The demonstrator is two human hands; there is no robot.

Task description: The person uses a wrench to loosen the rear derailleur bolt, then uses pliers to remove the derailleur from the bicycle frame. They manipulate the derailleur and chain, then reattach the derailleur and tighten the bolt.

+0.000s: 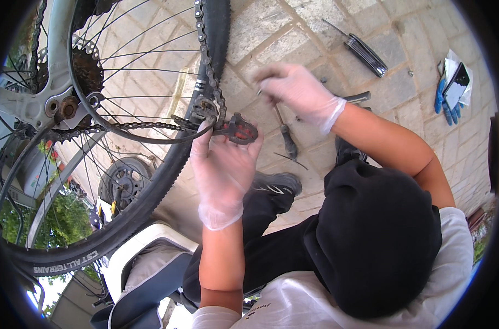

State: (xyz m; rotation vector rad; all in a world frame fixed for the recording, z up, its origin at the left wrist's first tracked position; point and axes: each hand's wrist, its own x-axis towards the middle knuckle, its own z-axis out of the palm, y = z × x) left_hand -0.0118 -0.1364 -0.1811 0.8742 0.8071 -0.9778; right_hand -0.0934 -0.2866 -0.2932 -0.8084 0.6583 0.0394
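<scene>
My left hand [222,172], in a clear glove, grips the rear derailleur [239,130] with its red-centred pulley cage, beside the bicycle's hanging chain [219,98]. My gloved right hand [296,93] is raised to the right of the chain, its curled fingers blurred; a small thin thing seems to be between them, too unclear to name. Below that hand a dark-handled screwdriver [288,140] lies on the paving, partly hidden by the hand. The bicycle's rear wheel [181,162] and grey frame [63,60] fill the left side, with the rusty sprocket [87,68] behind the frame.
A folded black multi-tool [364,55] and another dark tool [357,97] lie on the pavers [266,30]. Blue gloves [445,104] and a phone [456,81] lie at the right. A white moulded object [137,241] stands lower left; my dark shoe [277,189] is below.
</scene>
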